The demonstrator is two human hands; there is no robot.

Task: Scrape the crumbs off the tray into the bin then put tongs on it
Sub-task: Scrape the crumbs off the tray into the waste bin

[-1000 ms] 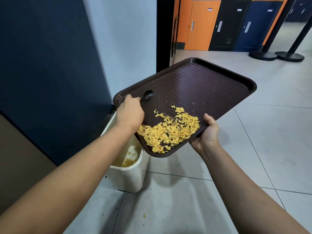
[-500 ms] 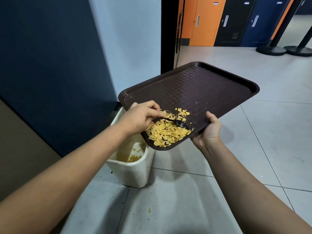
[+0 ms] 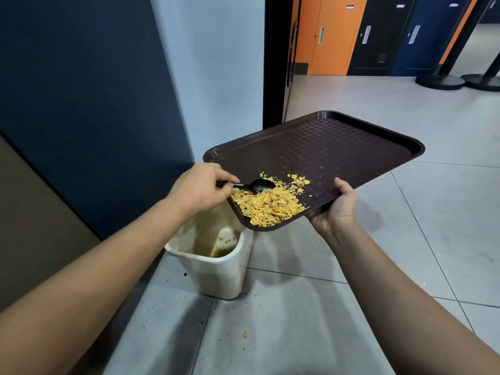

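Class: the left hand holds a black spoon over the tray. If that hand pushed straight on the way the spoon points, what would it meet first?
Probably the loose yellow crumbs just past the spoon bowl, then bare brown tray. The left hand points right; depth is uncertain.

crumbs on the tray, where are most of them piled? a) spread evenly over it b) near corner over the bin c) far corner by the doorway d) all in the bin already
b: the crumbs lie heaped in the low near corner of the tray, above the bin, beside the spoon in the left hand.
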